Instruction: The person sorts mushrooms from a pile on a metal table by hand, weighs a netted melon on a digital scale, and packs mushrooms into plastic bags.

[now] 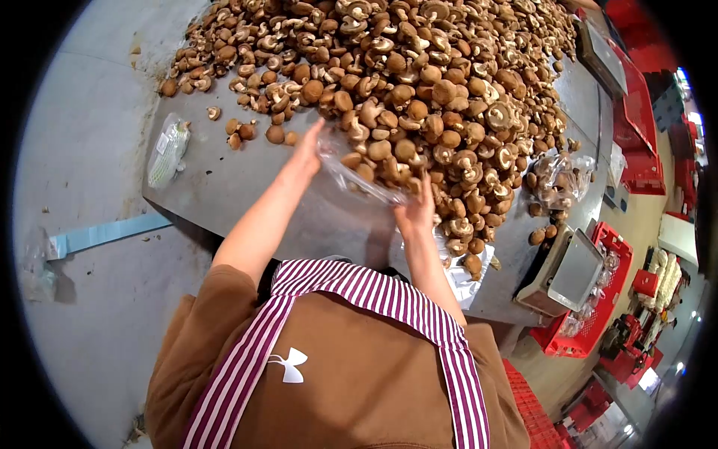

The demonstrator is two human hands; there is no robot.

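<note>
A clear plastic bag [348, 178] is stretched between my two hands, its near edge toward me and its far side against a big heap of brown mushrooms [449, 93]. My left hand [307, 152] grips the bag's left side. On the right side of the bag, my right hand [416, 212] holds it with the fingers pointing toward the heap. Several mushrooms show at or inside the bag; motion blur hides exactly which ones are in it. The fingertips of both hands are partly hidden by plastic and mushrooms.
The heap lies on a grey metal table [217, 179]. A bundle in clear wrap [169, 152] sits at the left corner. To the right are a filled bag of mushrooms [559, 182], a scale [574, 269] and a red crate [591, 329]. White plastic [470, 277] lies near my right forearm.
</note>
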